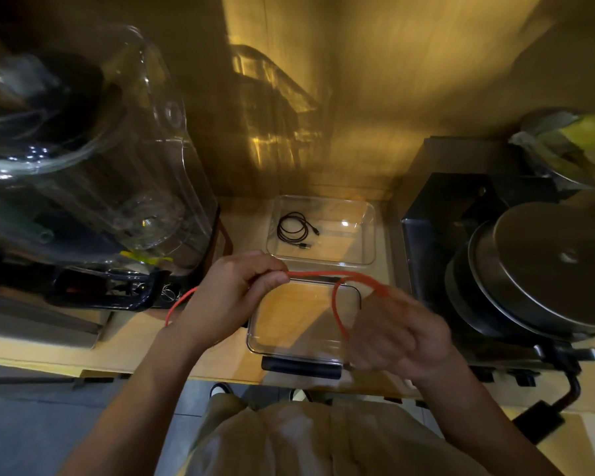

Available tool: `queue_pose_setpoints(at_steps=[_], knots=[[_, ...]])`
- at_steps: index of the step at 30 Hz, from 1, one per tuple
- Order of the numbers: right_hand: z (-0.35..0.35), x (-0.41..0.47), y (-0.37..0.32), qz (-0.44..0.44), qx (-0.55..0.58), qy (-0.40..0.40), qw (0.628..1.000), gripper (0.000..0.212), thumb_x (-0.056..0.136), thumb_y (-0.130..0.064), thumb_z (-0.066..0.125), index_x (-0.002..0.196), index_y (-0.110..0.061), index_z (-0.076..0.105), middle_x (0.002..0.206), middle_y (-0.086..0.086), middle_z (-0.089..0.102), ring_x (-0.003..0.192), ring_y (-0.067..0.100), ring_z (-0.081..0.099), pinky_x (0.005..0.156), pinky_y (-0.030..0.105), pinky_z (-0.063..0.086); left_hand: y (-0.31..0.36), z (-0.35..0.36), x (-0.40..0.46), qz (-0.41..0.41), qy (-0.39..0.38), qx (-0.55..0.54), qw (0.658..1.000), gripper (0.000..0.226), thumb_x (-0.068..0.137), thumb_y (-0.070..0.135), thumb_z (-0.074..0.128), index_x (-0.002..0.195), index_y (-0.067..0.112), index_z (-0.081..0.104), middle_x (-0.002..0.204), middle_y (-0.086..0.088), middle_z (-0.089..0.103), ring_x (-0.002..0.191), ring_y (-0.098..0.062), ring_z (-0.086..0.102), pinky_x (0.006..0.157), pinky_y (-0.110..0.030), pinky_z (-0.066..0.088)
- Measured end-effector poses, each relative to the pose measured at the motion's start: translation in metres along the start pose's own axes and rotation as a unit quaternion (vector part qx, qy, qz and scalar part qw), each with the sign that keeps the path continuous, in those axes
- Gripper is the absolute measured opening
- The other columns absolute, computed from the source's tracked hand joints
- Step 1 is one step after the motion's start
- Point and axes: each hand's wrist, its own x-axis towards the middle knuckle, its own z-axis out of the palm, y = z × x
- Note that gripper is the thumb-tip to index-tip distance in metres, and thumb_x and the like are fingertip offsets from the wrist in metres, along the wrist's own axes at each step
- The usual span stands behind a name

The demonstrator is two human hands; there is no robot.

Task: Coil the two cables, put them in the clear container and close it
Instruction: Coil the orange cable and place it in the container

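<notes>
A black cable [293, 229] lies coiled in the left part of the clear container [367, 235] at the back of the wooden counter. The container's clear lid [289, 324] with a black latch rests nearer to me. Above the lid I hold an orange cable [323, 273]. My left hand [231, 290] pinches its loops between thumb and fingers, and a loose end trails down past my left wrist. My right hand [399, 333] is blurred with motion and holds the cable's other part, which loops down in front of it.
A large clear-covered machine [83, 159] stands on the left. Stacked metal pans with a lid [543, 269] sit on a black appliance at the right. A wooden wall closes the back. The counter's front edge [152, 364] runs below my arms.
</notes>
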Motion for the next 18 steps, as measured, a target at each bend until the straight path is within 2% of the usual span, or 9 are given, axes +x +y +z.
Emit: queue_pose_setpoints(at_steps=[4, 8, 12, 15, 18], knots=[[0.000, 0.000, -0.005, -0.107, 0.112, 0.040, 0.987, 0.047, 0.103, -0.029, 0.039, 0.058, -0.016, 0.038, 0.041, -0.001, 0.024, 0.035, 0.015, 0.022, 0.040, 0.029, 0.018, -0.002, 0.003, -0.005, -0.015, 0.011, -0.015, 1.000, 0.016, 0.097, 0.041, 0.054, 0.095, 0.031, 0.066, 0.085, 0.021, 0.064, 0.081, 0.000, 0.063, 0.067, -0.019, 0.048], [0.001, -0.003, -0.010, -0.205, 0.188, 0.113, 0.954, 0.043, 0.102, -0.029, 0.040, 0.061, -0.017, 0.042, 0.041, -0.003, 0.021, 0.036, 0.013, 0.018, 0.044, 0.028, 0.021, -0.005, 0.006, -0.009, -0.037, 0.022, -0.035, 0.998, 0.016, 0.097, 0.044, 0.053, 0.094, 0.034, 0.064, 0.081, 0.014, 0.065, 0.074, -0.006, 0.064, 0.063, -0.027, 0.050], [-0.004, -0.003, -0.017, -0.269, 0.195, 0.177, 0.927, 0.046, 0.103, -0.032, 0.038, 0.060, -0.016, 0.041, 0.042, -0.002, 0.022, 0.038, 0.015, 0.023, 0.047, 0.029, 0.022, -0.006, 0.008, -0.016, -0.061, 0.036, -0.045, 0.996, 0.015, 0.094, 0.048, 0.056, 0.093, 0.035, 0.063, 0.073, 0.009, 0.064, 0.066, -0.012, 0.062, 0.059, -0.030, 0.049], [-0.007, -0.005, -0.020, -0.293, 0.163, 0.237, 0.912, 0.050, 0.102, -0.034, 0.039, 0.058, -0.012, 0.047, 0.043, -0.002, 0.027, 0.038, 0.014, 0.025, 0.046, 0.028, 0.021, -0.004, 0.010, -0.021, -0.066, 0.013, -0.050, 0.996, 0.013, 0.093, 0.049, 0.056, 0.094, 0.036, 0.062, 0.066, 0.009, 0.058, 0.059, -0.010, 0.056, 0.055, -0.027, 0.046], [-0.010, -0.005, -0.020, -0.305, 0.130, 0.272, 0.903, 0.054, 0.102, -0.037, 0.035, 0.056, -0.013, 0.049, 0.043, -0.003, 0.027, 0.037, 0.012, 0.025, 0.044, 0.026, 0.020, 0.002, 0.014, -0.025, -0.067, -0.016, -0.051, 0.996, 0.017, 0.095, 0.046, 0.056, 0.098, 0.032, 0.065, 0.063, 0.008, 0.057, 0.059, -0.011, 0.057, 0.057, -0.036, 0.049]])
